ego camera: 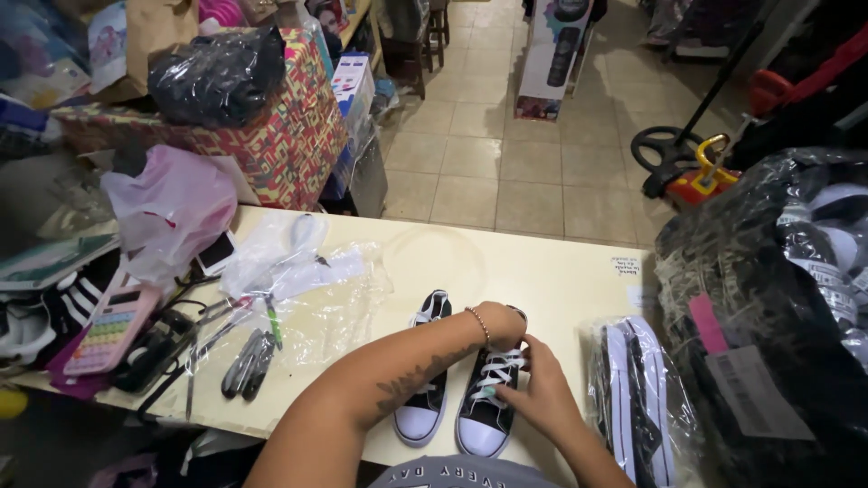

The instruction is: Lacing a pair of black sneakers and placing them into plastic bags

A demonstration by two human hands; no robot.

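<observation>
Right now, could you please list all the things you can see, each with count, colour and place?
sneakers: two, black and white, table front
table: one, cream, centre
bagged shoes: one pack, black-white, right of sneakers
calculator: one, pink, table left
clear plastic wrap: some, left of sneakers
black bag: one, on patterned box
left hand: on right sneaker's opening
right hand: at its white laces

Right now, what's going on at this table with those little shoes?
A person is handling a pair of small black sneakers with white toes on a pale table. The left hand rests on the right sneaker near its opening, while the right hand's fingers work its white laces. The left sneaker lies alongside. More bagged sneakers sit right.
</observation>
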